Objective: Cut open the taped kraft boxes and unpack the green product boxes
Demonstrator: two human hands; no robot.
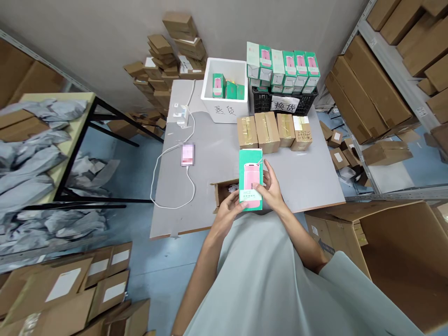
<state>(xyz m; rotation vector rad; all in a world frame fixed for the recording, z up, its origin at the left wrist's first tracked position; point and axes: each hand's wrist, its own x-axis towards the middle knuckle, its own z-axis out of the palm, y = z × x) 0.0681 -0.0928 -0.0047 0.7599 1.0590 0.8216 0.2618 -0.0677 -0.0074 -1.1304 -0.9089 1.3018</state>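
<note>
Showing left fingers (236,208), right fingers (262,190), both clamped on green box (251,177), black crate (259,101) marked 换货

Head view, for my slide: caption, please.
Left hand and right hand hold a green box at a grey table.

Green box (250,181), pink printed picture (252,176); grey tabletop (217,154); white bin (213,106).
</note>
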